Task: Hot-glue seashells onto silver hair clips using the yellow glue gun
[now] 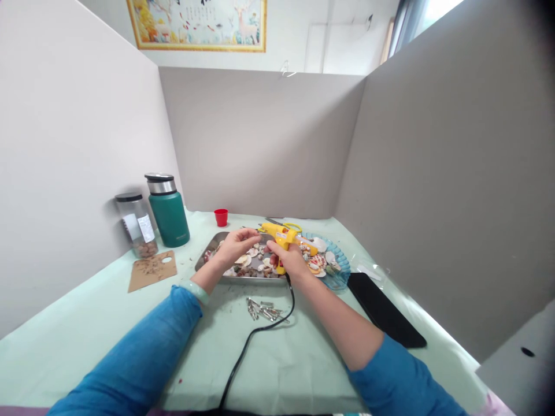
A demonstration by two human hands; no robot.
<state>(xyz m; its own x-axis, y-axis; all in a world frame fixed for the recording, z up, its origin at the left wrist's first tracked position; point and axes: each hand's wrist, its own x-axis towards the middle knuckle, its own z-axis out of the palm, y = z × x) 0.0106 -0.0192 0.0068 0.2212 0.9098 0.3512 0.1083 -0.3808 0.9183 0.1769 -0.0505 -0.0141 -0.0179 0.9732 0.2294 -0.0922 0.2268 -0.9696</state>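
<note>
We logged the yellow plastic glue gun (281, 233) above the right part of the rectangular grey metal tray (255, 281), grasped in our right grip (291, 258). Its long axis pointed leftward, nozzle just beside our left grip (236, 247): fingertips bunched, contents undetermined. We found its white label illegible.

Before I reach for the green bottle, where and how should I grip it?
Probably around the middle of the green bottle, coming from its right: it stands upright with a round body, while the jar sits close on its left.
</note>
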